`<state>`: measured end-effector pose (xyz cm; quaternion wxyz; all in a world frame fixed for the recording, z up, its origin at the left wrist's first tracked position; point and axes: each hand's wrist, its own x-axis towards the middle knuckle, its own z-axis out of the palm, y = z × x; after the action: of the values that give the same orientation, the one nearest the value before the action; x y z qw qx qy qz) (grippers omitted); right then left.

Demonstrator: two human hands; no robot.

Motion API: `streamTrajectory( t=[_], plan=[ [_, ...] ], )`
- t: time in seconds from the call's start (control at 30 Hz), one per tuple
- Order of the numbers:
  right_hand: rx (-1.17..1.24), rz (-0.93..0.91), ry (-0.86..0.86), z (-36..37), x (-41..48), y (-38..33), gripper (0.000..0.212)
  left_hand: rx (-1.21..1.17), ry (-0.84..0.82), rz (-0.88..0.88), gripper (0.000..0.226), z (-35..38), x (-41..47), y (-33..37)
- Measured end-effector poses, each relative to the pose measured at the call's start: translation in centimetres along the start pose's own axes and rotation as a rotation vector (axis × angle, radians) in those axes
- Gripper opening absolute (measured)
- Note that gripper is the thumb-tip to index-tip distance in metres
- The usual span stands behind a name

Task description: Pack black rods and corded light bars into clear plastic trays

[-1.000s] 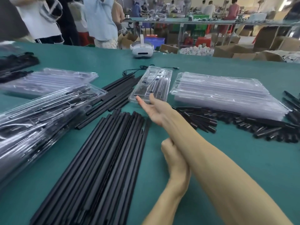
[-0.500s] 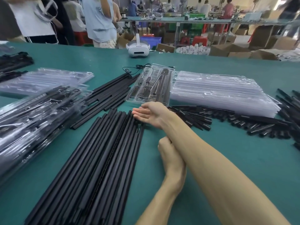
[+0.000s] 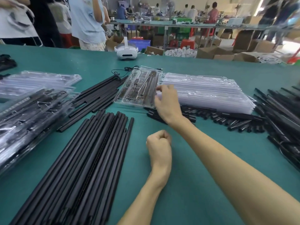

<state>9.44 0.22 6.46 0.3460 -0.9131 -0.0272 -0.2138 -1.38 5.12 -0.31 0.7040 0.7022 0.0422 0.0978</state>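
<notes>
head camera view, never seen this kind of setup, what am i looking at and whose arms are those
No machine here: a person wears a camera on the head, so you look forward and down at their two bare arms. The green table holds long black rods, short black rods, a stack of empty clear trays, one filled tray and packed trays at the left. The left hand is an empty fist. The right hand reaches to the edge where the filled tray meets the stack; its grip is too blurred to judge.
</notes>
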Motion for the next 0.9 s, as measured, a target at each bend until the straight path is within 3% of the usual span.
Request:
streamTrajectory(
  t=[0.1,0.2,0.3,0.47,0.7,0.9],
  plan=[
    [-0.397,-0.053,0.089,-3.5,0.5,4.4,0.043,0.021,-0.021,0.030,0.008,-0.1,-0.5,0.4],
    [-0.590,0.003,0.022,-6.0,-0.8,8.7,0.047,0.015,-0.022,0.022,0.009,-0.1,-0.6,0.3],
    [-0.646,-0.007,0.059,-6.9,-3.0,11.0,0.050,0.031,-0.029,0.030,0.010,-0.1,-0.8,0.7],
    [-0.666,-0.077,0.059,-7.3,-4.3,10.6,0.021,0.029,-0.041,0.013,0.011,-0.2,-0.9,0.7],
    [-0.602,-0.197,0.166,-7.9,-5.3,8.8,0.011,0.007,-0.031,0.000,0.011,-0.2,-1.0,0.8],
    [-0.608,-0.284,0.160,-7.9,-6.9,7.8,0.004,-0.023,-0.017,-0.018,0.014,-0.4,-1.0,1.0]
  ],
)
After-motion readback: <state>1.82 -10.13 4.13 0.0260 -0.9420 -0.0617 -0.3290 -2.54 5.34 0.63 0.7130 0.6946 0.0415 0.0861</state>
